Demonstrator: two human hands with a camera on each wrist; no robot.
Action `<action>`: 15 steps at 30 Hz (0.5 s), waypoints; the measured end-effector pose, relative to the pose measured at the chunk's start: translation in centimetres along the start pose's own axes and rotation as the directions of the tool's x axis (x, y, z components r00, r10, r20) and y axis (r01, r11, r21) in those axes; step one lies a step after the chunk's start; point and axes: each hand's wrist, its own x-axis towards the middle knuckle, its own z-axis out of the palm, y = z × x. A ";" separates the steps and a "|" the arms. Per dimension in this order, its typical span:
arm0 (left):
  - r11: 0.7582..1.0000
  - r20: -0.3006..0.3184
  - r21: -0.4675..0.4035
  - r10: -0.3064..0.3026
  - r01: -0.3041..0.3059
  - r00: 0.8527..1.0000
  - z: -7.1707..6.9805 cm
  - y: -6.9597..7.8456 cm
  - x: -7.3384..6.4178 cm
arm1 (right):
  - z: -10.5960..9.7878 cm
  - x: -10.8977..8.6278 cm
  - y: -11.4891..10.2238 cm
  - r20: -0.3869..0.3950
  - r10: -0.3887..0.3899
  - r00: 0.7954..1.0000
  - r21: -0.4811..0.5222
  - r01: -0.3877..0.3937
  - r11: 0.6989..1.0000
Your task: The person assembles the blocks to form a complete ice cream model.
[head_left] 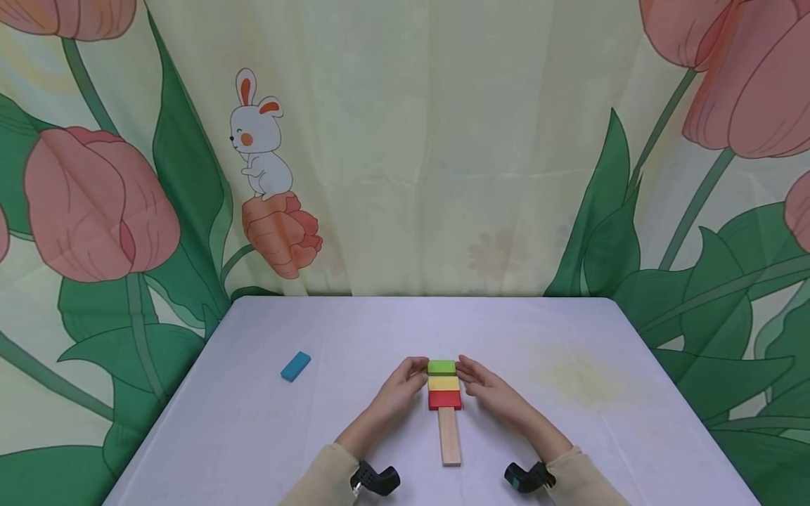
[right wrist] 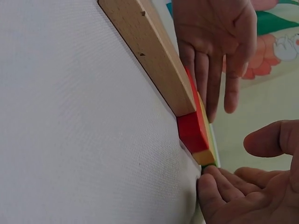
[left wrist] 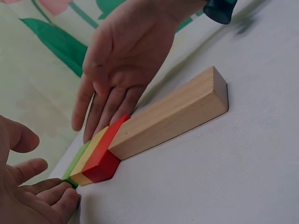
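So the biggest thing here is a pale yellow curtain [head_left: 405, 140], soft fabric with faint creases, printed with huge pink tulips and a rabbit. Then the counter [head_left: 221, 422], covered in white cloth that has a fine woven texture up close. Two arms in beige sleeves [head_left: 325, 474] reach over it, left hand [head_left: 399, 386] and right hand [head_left: 490, 386] facing each other.

Between them there's a long squared wooden bar [head_left: 449, 437], bare grain and crisp edges, lying flat in the middle near the front. Its far end butts up against a painted red block [head_left: 445, 400], then a yellow block [head_left: 444, 383], then a green block [head_left: 441, 367], all smooth, rectangular and touching in a row. A blue block [head_left: 295, 366] lies well apart on the left, angled.

Fingers: both sets loosely extended, thumbs held away, not curled round anything. The fingertips just touch the green one's ends, left hand on its left, right on its right.
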 end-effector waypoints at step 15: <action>0.999 0.005 0.031 0.025 -0.025 1.000 0.3 -0.2 -0.9 | 0.4 -0.9 0.2 0.004 -0.041 0.999 -0.032 0.041 0.999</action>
